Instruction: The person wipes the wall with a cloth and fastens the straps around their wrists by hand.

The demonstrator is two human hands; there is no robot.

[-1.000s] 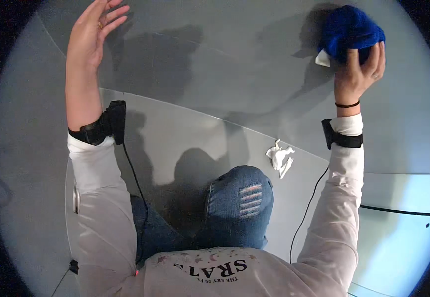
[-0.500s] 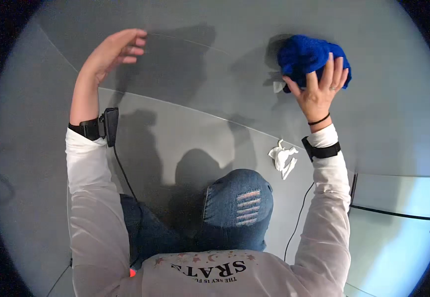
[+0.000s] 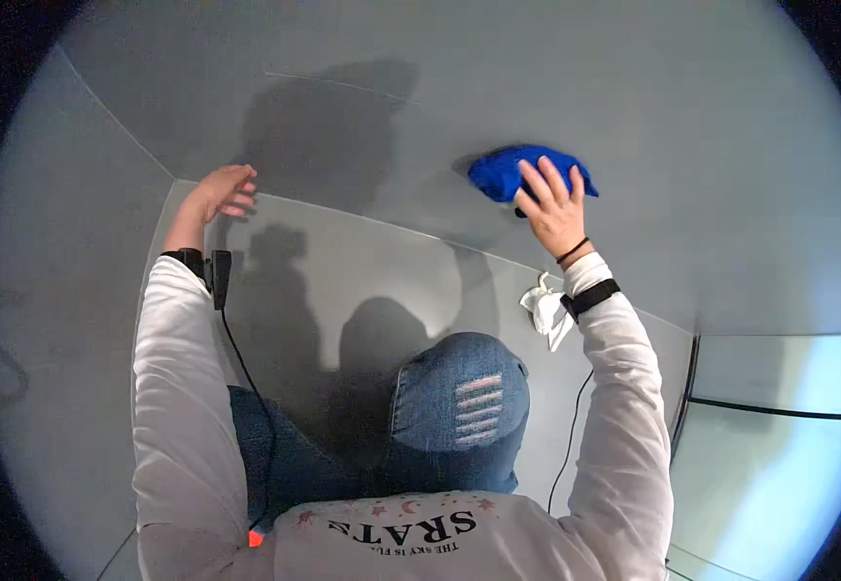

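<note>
A bunched blue cloth [image 3: 508,172] lies against the grey surface in the upper right of the head view. My right hand [image 3: 556,218] grips it from below, fingers spread over its near side; a small dark spot shows at the cloth's lower edge. My left hand [image 3: 227,192] is raised at the left with nothing in it, its fingers loosely bent and apart, near the seam of the grey surface. Black straps circle both wrists, and the left one carries a black box [image 3: 219,279] with a cable.
A crumpled white item [image 3: 545,310] lies below my right hand, beside the forearm; its kind is unclear. One denim knee [image 3: 459,407] rises in the middle. A pale panel [image 3: 779,465] with a dark edge stands at the lower right. Thin cables run along both arms.
My right hand has moved left and down with the blue cloth, which now looks flatter. My left hand has come lower, toward the seam.
</note>
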